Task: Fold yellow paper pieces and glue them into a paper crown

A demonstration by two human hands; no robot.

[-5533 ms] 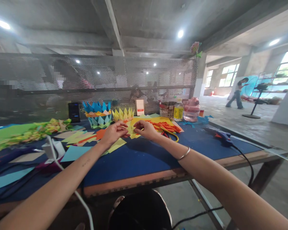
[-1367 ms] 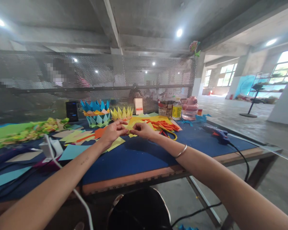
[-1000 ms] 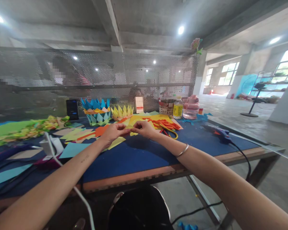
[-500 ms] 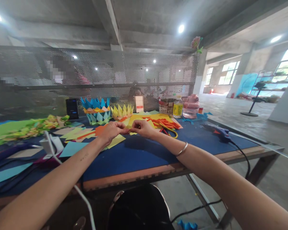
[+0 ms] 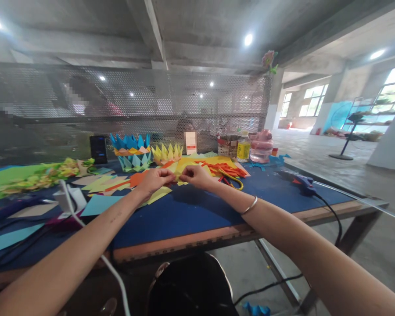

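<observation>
Over the middle of the table, my left hand [image 5: 154, 181] and my right hand [image 5: 197, 176] face each other with a narrow gap between their fingertips. Both are closed in a pinch around what looks like a small piece of paper, mostly hidden by the fingers; its colour blends into the yellow sheets [image 5: 192, 162] behind. Beside my left hand lie pale yellow paper [image 5: 159, 195] and an orange sheet [image 5: 137, 179]. Orange paper strips [image 5: 227, 170] and yellow-handled scissors [image 5: 236, 183] rest just beyond my right hand.
Folded-paper rings, blue [image 5: 131, 151] and yellow [image 5: 167, 153], stand at the back beside a phone [image 5: 98, 149]. A basket [image 5: 228, 147], bottle [image 5: 243, 148] and pink jug [image 5: 261, 145] are back right. A glue gun [image 5: 299, 182] lies right; a white cable [image 5: 110, 263] crosses the left edge.
The fingertips of my two hands, touching before, have parted slightly. The things on the table stay where they were.
</observation>
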